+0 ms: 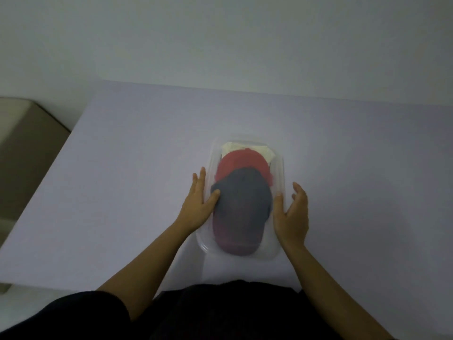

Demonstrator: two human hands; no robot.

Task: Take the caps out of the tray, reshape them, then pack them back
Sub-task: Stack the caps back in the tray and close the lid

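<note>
**Item 1. Beige unit** (24,133). Far left of the tray, beyond the bench's left edge. Blurred; its kind could not be told.

**Item 2. Bench** (122,155). Pale lilac surface that carried the tray near its middle, close to the person.

**Item 3. Left hand** (199,202). Against the tray's left wall. The fingers (201,179) lay straight along the outside of the wall. The thumb reached over the rim and touched the left edge of the grey cap. The hand was open and gripped nothing. It was probably placed to steady the tray and to start lifting the top cap.

**Item 4. Tray** (279,168). Clear plastic with rounded corners, long axis running away from the person. It held 3 caps in an overlapping row, likely nested to fit its length.

**Item 5. Cream cap** (245,147). At the tray's far end, mostly covered.

**Item 6. Red cap** (242,163). In the tray's middle, overlapping the cream cap.

**Item 7. Grey cap** (242,200). On top at the tray's near end, with its purplish peak toward the person. It looked like the first cap to come out, since nothing covered it.

**Item 8. Right hand** (293,214). At the tray's right wall, with the thumb along the rim. The fingers (297,190) were loosely bent outside the wall and held nothing, apparently poised to take the cap's right side.

**Status.** All 3 caps were in the tray, and removal had not yet begun.
</note>
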